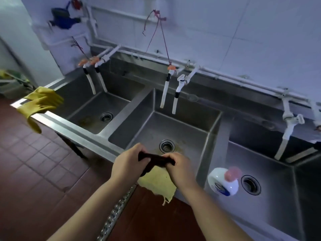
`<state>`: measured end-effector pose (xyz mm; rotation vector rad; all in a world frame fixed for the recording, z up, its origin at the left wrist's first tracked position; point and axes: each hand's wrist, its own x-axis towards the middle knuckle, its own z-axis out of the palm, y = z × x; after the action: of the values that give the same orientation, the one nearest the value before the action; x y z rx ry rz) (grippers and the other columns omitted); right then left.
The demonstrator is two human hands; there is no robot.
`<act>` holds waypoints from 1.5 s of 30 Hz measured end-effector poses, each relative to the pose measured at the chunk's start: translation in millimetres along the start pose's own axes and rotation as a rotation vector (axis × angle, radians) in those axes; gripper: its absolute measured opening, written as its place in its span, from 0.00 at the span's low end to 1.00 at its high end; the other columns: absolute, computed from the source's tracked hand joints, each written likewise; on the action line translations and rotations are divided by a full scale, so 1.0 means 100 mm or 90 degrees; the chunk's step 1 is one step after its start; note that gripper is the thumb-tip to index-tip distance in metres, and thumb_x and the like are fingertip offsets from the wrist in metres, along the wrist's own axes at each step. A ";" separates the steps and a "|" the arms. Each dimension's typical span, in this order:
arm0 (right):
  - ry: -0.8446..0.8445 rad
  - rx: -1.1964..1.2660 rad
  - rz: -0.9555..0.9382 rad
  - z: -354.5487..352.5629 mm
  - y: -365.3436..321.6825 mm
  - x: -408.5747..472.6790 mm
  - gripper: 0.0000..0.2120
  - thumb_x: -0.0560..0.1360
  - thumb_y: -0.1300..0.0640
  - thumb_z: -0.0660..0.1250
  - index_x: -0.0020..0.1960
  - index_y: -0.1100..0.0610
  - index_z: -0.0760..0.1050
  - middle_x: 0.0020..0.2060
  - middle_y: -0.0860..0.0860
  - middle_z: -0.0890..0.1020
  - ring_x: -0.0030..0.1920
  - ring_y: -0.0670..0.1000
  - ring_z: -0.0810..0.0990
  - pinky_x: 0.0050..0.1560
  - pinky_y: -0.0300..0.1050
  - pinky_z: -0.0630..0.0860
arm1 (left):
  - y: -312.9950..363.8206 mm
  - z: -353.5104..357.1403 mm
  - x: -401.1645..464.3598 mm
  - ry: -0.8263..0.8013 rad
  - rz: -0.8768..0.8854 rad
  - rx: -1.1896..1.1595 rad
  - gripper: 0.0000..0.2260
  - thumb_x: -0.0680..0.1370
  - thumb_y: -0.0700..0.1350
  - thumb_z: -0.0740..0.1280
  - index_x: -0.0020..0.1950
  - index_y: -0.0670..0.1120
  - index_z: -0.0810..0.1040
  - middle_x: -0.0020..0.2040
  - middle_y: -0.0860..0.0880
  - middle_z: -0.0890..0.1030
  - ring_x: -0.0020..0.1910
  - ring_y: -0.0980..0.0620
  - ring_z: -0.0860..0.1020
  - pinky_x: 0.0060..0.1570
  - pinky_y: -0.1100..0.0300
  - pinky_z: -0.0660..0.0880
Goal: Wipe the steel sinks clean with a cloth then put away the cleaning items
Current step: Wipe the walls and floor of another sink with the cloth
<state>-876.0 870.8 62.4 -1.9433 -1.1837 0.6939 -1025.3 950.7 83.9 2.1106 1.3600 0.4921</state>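
Dark twisted cloth (153,160) strung between both hands over middle steel sink basin (182,129), long axis running left-right. Left hand (127,164) clenched on one end, right hand (179,168) gripping the other. Yellow rag (157,184) draped on front rim just below; white detergent bottle w/ pink cap (223,183) nearer the right hand.

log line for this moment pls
both hands: left hand, right hand wring dark cloth | over: middle sink | yellow cloth: front rim
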 end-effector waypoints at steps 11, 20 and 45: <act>0.245 -0.116 0.107 -0.13 0.61 1.06 0.07 0.73 0.56 0.68 0.49 0.47 0.81 0.40 0.39 0.78 0.39 0.39 0.74 0.36 0.29 0.66 | 0.00 0.72 1.36 -0.090 0.095 0.029 0.09 0.75 0.46 0.67 0.53 0.56 0.74 0.46 0.59 0.80 0.41 0.56 0.78 0.36 0.61 0.73; 0.059 -0.204 0.368 0.36 1.58 1.58 0.08 0.75 0.56 0.65 0.52 0.51 0.80 0.47 0.50 0.82 0.48 0.52 0.80 0.46 0.45 0.77 | -0.45 1.72 2.10 -0.452 0.078 0.208 0.09 0.76 0.45 0.62 0.55 0.52 0.76 0.50 0.48 0.80 0.48 0.46 0.78 0.39 0.58 0.69; -0.173 -0.263 0.586 0.99 2.79 1.78 0.25 0.80 0.57 0.57 0.74 0.62 0.56 0.74 0.61 0.58 0.73 0.59 0.59 0.70 0.45 0.58 | -1.14 2.81 2.77 -0.644 0.176 0.322 0.22 0.76 0.42 0.62 0.70 0.48 0.65 0.67 0.46 0.69 0.63 0.43 0.71 0.61 0.52 0.68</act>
<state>-735.9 979.6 -234.0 -2.8325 -0.5316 1.2794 -826.7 1163.8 -205.6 2.3797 0.6161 -0.8291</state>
